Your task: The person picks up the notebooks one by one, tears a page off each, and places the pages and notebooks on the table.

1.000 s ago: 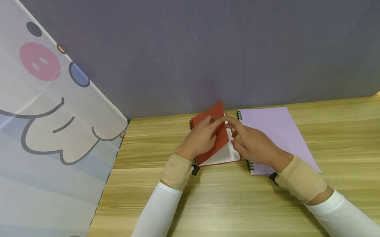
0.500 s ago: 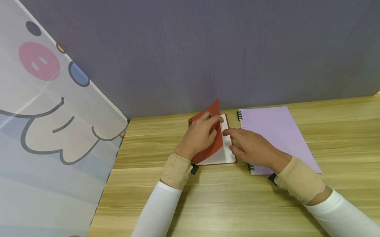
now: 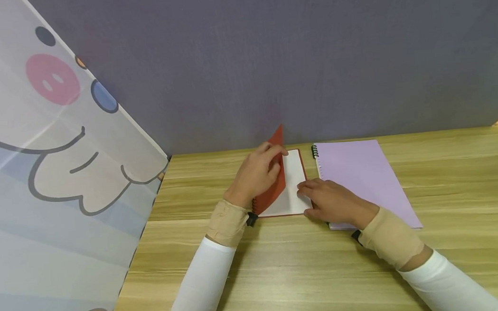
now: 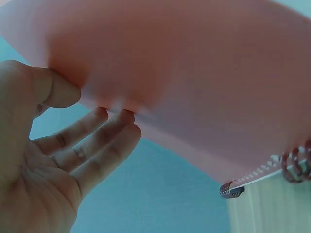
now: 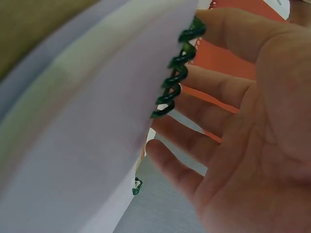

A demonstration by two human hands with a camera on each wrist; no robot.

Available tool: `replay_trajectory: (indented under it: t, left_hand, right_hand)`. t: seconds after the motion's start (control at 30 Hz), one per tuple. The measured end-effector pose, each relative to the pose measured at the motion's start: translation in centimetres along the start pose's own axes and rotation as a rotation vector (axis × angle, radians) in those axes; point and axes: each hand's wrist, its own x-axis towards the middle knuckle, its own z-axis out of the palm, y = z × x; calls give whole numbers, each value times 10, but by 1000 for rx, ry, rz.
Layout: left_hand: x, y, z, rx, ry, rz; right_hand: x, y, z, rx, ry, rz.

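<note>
A red spiral notebook (image 3: 272,192) lies on the table, its front cover raised at a slant above a white page (image 3: 293,172). My left hand (image 3: 256,171) holds that cover by its free edge, the index finger reaching over it. In the left wrist view the thumb lies against the red cover (image 4: 204,87), while the other visible fingertips meet its edge. My right hand (image 3: 333,199) rests at the page's right side with relaxed fingers, holding nothing. Beneath its wrist lies a lilac spiral notebook (image 3: 357,168), closed; its green coil (image 5: 175,77) shows close up in the right wrist view.
Wood-patterned table (image 3: 281,267) surrounds both notebooks. A grey panel (image 3: 290,62) rises along the back edge. To the left stands a sheet with cartoon figures (image 3: 62,186).
The red cover has swung further up and left with my left hand, baring more of the white page. My right hand has moved down from the cover's edge onto the page's side.
</note>
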Motion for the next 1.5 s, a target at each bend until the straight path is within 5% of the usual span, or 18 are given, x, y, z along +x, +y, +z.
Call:
replay_trajectory:
  t: [0.73, 1.5]
  left_hand:
    - [-8, -17, -36, -104, 162, -75]
    - [-26, -44, -83, -77, 55, -250]
  right_hand:
    - [2, 0, 3, 5, -36, 29]
    - [1, 1, 2, 9, -37, 59]
